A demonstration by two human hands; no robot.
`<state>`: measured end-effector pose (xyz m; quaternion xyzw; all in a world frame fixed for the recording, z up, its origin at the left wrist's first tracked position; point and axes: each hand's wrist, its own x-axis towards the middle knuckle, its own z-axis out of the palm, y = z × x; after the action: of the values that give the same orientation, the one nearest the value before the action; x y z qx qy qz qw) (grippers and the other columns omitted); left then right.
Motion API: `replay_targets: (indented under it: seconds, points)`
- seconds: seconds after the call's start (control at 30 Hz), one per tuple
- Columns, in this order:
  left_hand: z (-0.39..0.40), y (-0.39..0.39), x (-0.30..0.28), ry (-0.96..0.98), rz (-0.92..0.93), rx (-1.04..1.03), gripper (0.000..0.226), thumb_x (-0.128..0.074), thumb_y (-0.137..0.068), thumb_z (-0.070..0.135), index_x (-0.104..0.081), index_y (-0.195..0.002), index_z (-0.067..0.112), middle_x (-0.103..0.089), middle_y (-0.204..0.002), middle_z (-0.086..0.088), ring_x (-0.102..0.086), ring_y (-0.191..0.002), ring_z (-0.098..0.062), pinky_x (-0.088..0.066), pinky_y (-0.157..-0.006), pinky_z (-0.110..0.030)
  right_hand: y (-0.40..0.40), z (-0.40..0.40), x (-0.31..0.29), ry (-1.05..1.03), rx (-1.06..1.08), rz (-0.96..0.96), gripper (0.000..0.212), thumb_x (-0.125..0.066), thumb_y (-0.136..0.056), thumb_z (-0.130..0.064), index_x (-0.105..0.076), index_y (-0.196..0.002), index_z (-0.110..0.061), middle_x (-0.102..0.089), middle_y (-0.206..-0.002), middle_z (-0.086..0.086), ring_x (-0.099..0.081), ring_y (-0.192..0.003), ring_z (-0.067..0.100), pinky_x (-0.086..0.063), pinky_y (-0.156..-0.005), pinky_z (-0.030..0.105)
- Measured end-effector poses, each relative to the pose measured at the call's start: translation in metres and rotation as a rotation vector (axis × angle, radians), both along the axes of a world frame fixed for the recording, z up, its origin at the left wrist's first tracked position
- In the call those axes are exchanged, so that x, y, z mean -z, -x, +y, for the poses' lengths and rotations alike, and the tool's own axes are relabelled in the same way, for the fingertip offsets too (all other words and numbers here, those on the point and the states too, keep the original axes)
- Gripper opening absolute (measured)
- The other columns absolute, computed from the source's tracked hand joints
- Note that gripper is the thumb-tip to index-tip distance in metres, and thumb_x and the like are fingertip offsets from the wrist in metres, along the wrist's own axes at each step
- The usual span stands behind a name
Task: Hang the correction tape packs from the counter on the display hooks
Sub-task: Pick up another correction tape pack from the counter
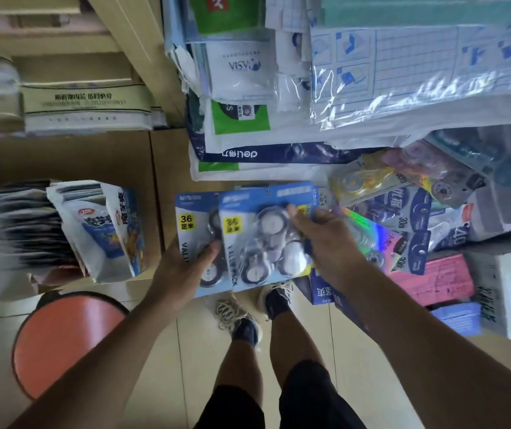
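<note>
— Gathering, I'd say: the person is holding two flat blue cardboard blister packs of correction tape (260, 236), fanned one over the other, above the floor in front of the counter.

— Which hand is doing what?

— The left hand (183, 267) is gripping the lower pack at its left edge, thumb curled over the front. The right hand (325, 239) is grasping the upper pack from the right, fingers lying across the clear plastic bubble.

— So nothing is hanging yet?

— Not these two. No display hooks are showing in this view, so the next move is probably calling for a turn toward them, then lining up the punched hole at each card's top.

— How are the packs looking?

— Stiff glossy card, yellow "36" labels, round black-and-white tape rolls under domed shiny plastic. It may be slippery.

— And around them?

— More packs are lying just right in a loose heap of holographic and dark-blue carded tapes (402, 218). A round orange stool (62, 342) is standing to the lower left.
</note>
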<state>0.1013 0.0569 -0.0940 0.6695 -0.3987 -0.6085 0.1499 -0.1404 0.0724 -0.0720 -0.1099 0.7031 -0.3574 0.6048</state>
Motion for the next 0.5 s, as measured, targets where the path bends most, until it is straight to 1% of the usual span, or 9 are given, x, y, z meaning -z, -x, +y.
replay_targets:
  seconds: [0.03,0.1,0.2,0.27,0.37,0.4,0.43,0.47,0.5]
  points:
    - [0.002,0.003,0.001,-0.027,0.018,-0.003,0.012,-0.070,-0.093,0.048,-0.068,-0.104,0.051,-0.080,-0.101,0.012,-0.077,-0.098,-0.015,-0.060,-0.093,-0.049,-0.013,-0.002,0.001,-0.032,0.000,0.025,0.040,-0.088,-0.075,-0.044,-0.063,-0.063,-0.016,-0.058,-0.064,0.006,-0.053,-0.058,0.017,-0.045,-0.057,0.028]
    - [0.008,0.007,0.002,-0.086,0.062,-0.050,0.037,-0.059,-0.093,0.065,-0.067,-0.106,0.032,-0.079,-0.098,-0.010,-0.077,-0.094,-0.036,-0.062,-0.084,-0.060,-0.035,-0.002,0.006,-0.080,0.034,0.079,0.043,-0.083,-0.083,-0.039,-0.052,-0.068,-0.014,-0.044,-0.061,0.005,-0.041,-0.054,0.016,-0.034,-0.049,0.023]
    - [0.011,0.012,0.000,-0.192,0.167,-0.128,0.034,-0.046,-0.108,0.051,-0.069,-0.113,0.026,-0.078,-0.108,-0.014,-0.076,-0.103,-0.041,-0.057,-0.092,-0.069,-0.057,0.000,0.016,-0.098,0.064,0.122,0.045,-0.080,-0.087,-0.038,-0.050,-0.057,-0.023,-0.044,-0.050,-0.009,-0.040,-0.047,0.011,-0.033,-0.045,0.021]
    - [0.011,0.011,-0.002,-0.266,0.195,-0.202,0.040,-0.042,-0.109,0.051,-0.073,-0.110,0.026,-0.080,-0.108,-0.013,-0.077,-0.102,-0.038,-0.058,-0.094,-0.064,-0.064,0.000,0.023,-0.109,0.083,0.175,0.040,-0.080,-0.087,-0.037,-0.058,-0.054,-0.029,-0.051,-0.050,-0.013,-0.046,-0.049,0.009,-0.038,-0.051,0.025]
    - [0.010,0.011,-0.003,-0.308,0.196,-0.194,0.056,-0.032,-0.104,0.066,-0.074,-0.106,0.030,-0.082,-0.103,-0.006,-0.079,-0.095,-0.029,-0.062,-0.086,-0.048,-0.068,-0.005,0.028,-0.116,0.094,0.265,0.030,-0.080,-0.086,-0.037,-0.061,-0.064,-0.031,-0.059,-0.055,-0.018,-0.051,-0.050,0.000,-0.039,-0.053,0.023]
    - [0.008,0.012,-0.005,-0.308,0.231,-0.150,0.052,-0.038,-0.102,0.067,-0.073,-0.109,0.029,-0.082,-0.102,-0.005,-0.080,-0.094,-0.028,-0.063,-0.082,-0.044,-0.069,-0.006,0.032,-0.121,0.085,0.287,0.029,-0.080,-0.086,-0.039,-0.061,-0.067,-0.031,-0.060,-0.058,-0.016,-0.052,-0.052,0.001,-0.039,-0.053,0.023]
    - [0.006,0.012,-0.006,-0.292,0.253,-0.101,0.043,-0.054,-0.098,0.063,-0.071,-0.113,0.027,-0.082,-0.103,-0.005,-0.080,-0.096,-0.028,-0.063,-0.079,-0.041,-0.070,-0.007,0.033,-0.129,0.078,0.297,0.026,-0.079,-0.086,-0.040,-0.062,-0.070,-0.031,-0.061,-0.062,-0.015,-0.054,-0.056,0.003,-0.039,-0.053,0.024]
    - [0.005,0.011,-0.005,-0.263,0.246,-0.062,0.044,-0.073,-0.085,0.057,-0.070,-0.116,0.026,-0.082,-0.105,-0.006,-0.079,-0.098,-0.029,-0.063,-0.081,-0.042,-0.070,-0.009,0.035,-0.146,0.055,0.294,0.021,-0.078,-0.087,-0.042,-0.064,-0.076,-0.030,-0.063,-0.066,-0.014,-0.056,-0.058,0.004,-0.040,-0.054,0.024]
    - [0.006,0.009,-0.001,-0.239,0.223,-0.042,0.055,-0.084,-0.071,0.049,-0.069,-0.118,0.024,-0.082,-0.107,-0.005,-0.079,-0.099,-0.029,-0.063,-0.084,-0.044,-0.071,-0.011,0.036,-0.169,0.032,0.295,0.016,-0.076,-0.089,-0.043,-0.068,-0.086,-0.029,-0.065,-0.072,-0.014,-0.058,-0.061,0.004,-0.041,-0.055,0.024]
